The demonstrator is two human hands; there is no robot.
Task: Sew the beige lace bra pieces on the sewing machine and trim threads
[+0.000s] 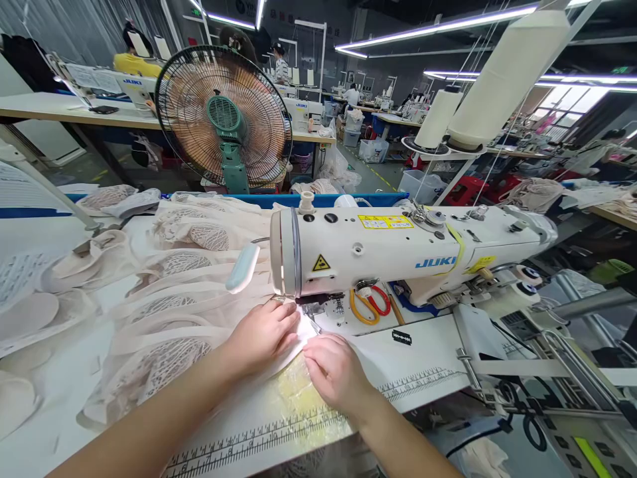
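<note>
A pale piece of fabric (294,346) lies under the needle end of a white JUKI sewing machine (343,249). My left hand (263,335) rests on this fabric just left of the needle area, its fingers bent and pressing it down. Closer to me and to the right, my right hand (338,372) is closed, thumb against curled fingers, at the fabric's right edge. A slim metal part (314,325) shows between my hands; I cannot tell whether it is a tool or a machine attachment. The needle itself is hidden.
Beige lace garments (174,305) spread over the table's left. Scissors with yellow and red handles (371,305) lie behind the machine bed, and a black razor blade (402,337) lies right. A printed ruler (269,438) runs along the front edge. A large fan (226,119) stands beyond.
</note>
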